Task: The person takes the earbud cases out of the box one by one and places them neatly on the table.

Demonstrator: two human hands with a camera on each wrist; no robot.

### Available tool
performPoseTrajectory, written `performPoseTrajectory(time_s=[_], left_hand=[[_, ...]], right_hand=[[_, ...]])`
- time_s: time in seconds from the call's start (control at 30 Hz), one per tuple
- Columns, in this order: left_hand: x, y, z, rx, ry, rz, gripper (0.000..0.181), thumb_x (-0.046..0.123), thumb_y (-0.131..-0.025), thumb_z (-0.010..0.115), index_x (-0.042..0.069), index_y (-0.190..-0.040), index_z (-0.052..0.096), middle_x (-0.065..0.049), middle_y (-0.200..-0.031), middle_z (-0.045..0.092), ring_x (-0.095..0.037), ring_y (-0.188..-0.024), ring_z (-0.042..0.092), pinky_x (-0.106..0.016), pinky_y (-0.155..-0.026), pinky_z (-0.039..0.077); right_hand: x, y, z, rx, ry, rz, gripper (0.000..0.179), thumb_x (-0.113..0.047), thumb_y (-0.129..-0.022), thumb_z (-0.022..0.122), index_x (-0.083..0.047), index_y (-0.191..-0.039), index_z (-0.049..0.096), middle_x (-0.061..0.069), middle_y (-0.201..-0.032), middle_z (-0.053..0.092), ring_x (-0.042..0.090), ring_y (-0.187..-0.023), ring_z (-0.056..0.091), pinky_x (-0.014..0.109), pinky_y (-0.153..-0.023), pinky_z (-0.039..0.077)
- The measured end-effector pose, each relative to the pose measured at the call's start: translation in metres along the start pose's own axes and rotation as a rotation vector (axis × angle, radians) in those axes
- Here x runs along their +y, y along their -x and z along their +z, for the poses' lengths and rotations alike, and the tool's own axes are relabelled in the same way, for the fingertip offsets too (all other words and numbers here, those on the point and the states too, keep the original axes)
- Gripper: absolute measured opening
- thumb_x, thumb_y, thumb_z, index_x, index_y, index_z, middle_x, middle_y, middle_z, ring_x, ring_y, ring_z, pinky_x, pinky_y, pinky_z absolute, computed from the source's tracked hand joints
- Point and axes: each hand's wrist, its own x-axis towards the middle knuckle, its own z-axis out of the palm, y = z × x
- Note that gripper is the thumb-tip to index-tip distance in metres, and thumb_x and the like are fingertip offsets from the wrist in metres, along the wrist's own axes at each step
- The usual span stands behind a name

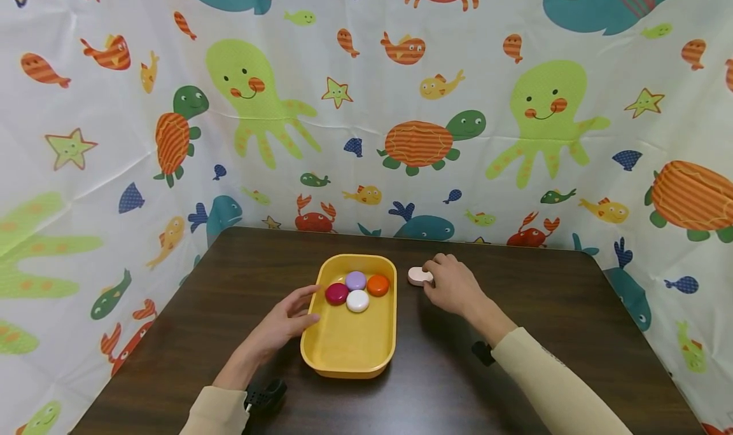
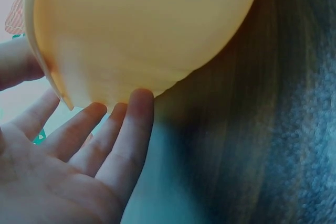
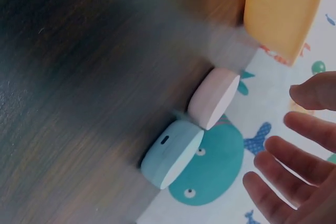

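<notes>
My left hand (image 1: 282, 318) is at the left side of a yellow tray (image 1: 349, 352). In the left wrist view its loosely straight fingers (image 2: 137, 124) touch the tray's outer wall, and the thumb is at the rim. Past the tray's right side, my right hand (image 1: 453, 287) hovers near a pale pink earbud case (image 1: 418, 276). In the right wrist view, that hand's fingers are spread and hold nothing. Beside the pink case stands a light blue earbud case (image 3: 170, 153) with a small dark slot; my right hand hides it in the head view.
Inside the tray's far half sit rounded cases: purple (image 1: 356, 280), orange (image 1: 378, 285), magenta (image 1: 336, 294) and white (image 1: 357, 301). Everything stands on a dark wooden table (image 1: 263, 250). A sea-animal printed cloth (image 1: 321, 123) hangs behind its far edge.
</notes>
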Motion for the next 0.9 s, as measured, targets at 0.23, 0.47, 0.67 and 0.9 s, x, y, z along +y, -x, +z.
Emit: performPoseTrajectory(time_s=[0.23, 0.47, 0.67, 0.9], left_hand=[[0.0, 0.0, 0.0, 0.012, -0.01, -0.008, 0.067, 0.016, -0.098, 0.067, 0.015, -0.157, 0.035, -0.02, -0.16, 0.035, -0.042, -0.137, 0.048, -0.048, -0.102, 0.051], [0.002, 0.0, 0.0, 0.026, -0.027, -0.023, 0.068, 0.017, -0.098, 0.067, 0.016, -0.157, 0.035, -0.019, -0.16, 0.035, -0.042, -0.137, 0.048, -0.047, -0.102, 0.051], [0.004, 0.001, 0.0, 0.005, -0.022, -0.01, 0.068, 0.016, -0.098, 0.066, 0.013, -0.157, 0.033, -0.021, -0.161, 0.033, -0.044, -0.139, 0.045, -0.048, -0.103, 0.05], [0.006, 0.002, 0.001, 0.0, 0.0, -0.009, 0.066, 0.013, -0.099, 0.064, 0.013, -0.157, 0.033, -0.023, -0.16, 0.032, -0.043, -0.137, 0.047, -0.05, -0.103, 0.05]], right_hand=[[-0.009, 0.002, -0.001, 0.014, 0.007, -0.058, 0.028, -0.022, -0.091, 0.072, -0.007, -0.114, 0.073, 0.009, -0.11, 0.065, 0.026, -0.097, 0.057, 0.04, -0.089, 0.055], [-0.019, 0.005, -0.003, 0.035, -0.047, -0.108, 0.025, -0.022, -0.091, 0.074, -0.008, -0.112, 0.073, 0.009, -0.108, 0.065, 0.026, -0.097, 0.057, 0.041, -0.089, 0.056], [-0.029, 0.005, -0.007, 0.035, -0.036, -0.161, 0.023, -0.023, -0.093, 0.072, -0.009, -0.111, 0.074, 0.006, -0.106, 0.065, 0.025, -0.097, 0.058, 0.04, -0.087, 0.054], [-0.043, 0.0, -0.008, 0.058, -0.025, -0.164, 0.026, -0.025, -0.093, 0.072, -0.01, -0.114, 0.074, 0.006, -0.105, 0.065, 0.023, -0.095, 0.056, 0.037, -0.085, 0.054]])
